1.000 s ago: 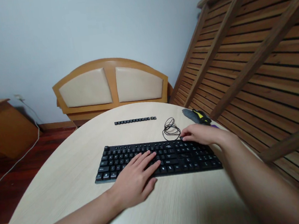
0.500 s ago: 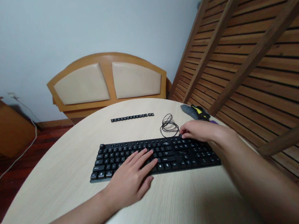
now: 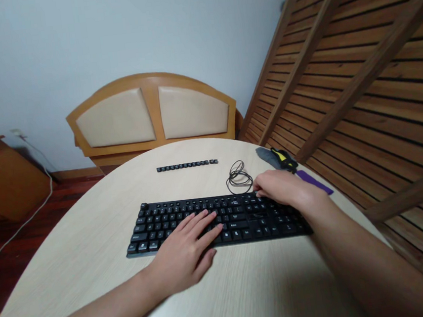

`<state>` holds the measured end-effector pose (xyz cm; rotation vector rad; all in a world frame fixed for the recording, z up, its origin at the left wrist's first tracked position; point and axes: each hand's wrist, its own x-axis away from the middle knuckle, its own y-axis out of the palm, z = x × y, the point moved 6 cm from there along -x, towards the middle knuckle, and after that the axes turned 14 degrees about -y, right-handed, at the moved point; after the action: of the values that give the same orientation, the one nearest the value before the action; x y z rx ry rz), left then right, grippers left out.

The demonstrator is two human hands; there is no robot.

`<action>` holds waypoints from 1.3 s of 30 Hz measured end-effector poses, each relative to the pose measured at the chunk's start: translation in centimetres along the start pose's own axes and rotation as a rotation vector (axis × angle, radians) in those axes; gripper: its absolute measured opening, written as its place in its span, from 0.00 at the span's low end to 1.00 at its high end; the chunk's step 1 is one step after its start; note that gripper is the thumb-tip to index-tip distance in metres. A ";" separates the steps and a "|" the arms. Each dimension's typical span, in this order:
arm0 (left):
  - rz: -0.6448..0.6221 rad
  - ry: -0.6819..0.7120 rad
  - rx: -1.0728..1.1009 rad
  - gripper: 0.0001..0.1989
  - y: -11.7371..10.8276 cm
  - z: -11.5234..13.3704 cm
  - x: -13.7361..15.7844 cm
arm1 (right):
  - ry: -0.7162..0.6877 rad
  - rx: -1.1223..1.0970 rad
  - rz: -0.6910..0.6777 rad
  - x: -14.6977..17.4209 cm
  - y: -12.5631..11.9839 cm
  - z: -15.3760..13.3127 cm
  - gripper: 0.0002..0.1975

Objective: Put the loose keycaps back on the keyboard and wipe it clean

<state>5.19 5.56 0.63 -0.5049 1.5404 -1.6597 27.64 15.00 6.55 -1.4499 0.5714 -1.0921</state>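
Note:
A black keyboard (image 3: 204, 229) lies on the round table. My left hand (image 3: 189, 250) rests flat on its middle keys, fingers spread, the thumb on the tabletop below the front edge. At the keyboard's upper right, my right hand (image 3: 274, 187) has its fingers pinched together around a keycap in the top row, mostly hidden by the fingertips. Much of the top row shows small posts with no caps, while a raised corner key (image 3: 144, 206) remains at its left end. Loose black keycaps (image 3: 182, 166) form a line farther back.
A coiled black cable (image 3: 238, 177) sits behind the keyboard. Toward the right edge of the pale table (image 3: 75, 275) are a grey, black and yellow item (image 3: 278, 158) and a flat purple piece (image 3: 314, 182). Wooden slats (image 3: 362, 111) lean at right; a headboard (image 3: 156, 114) stands behind.
My right hand has shifted slightly and turned at the keyboard's top right, and more of the purple piece shows. My left hand stays in place.

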 end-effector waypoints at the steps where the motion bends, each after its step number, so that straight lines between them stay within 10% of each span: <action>1: 0.002 0.000 0.003 0.27 0.0 0.0 0.0 | 0.009 0.001 -0.004 0.0 -0.1 -0.1 0.10; 11: 0.026 0.005 0.050 0.26 -0.4 0.2 -0.1 | -0.039 -0.064 0.006 0.1 0.1 0.2 0.11; 16: 0.027 0.004 0.039 0.26 -0.3 0.1 -0.2 | -0.032 -0.013 0.237 -0.7 -1.6 0.1 0.15; 28: 0.023 0.006 0.051 0.26 -0.3 0.2 -0.2 | 0.031 -0.046 0.333 -12.5 -1.6 -1.1 0.20; 39: 0.021 -0.001 0.061 0.25 -0.6 0.3 -0.3 | 0.059 -0.051 0.295 -15.1 -0.4 -0.8 0.15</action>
<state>5.39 5.54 1.32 -0.4558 1.4851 -1.6841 20.17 27.50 2.38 -1.3300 0.8320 -0.8930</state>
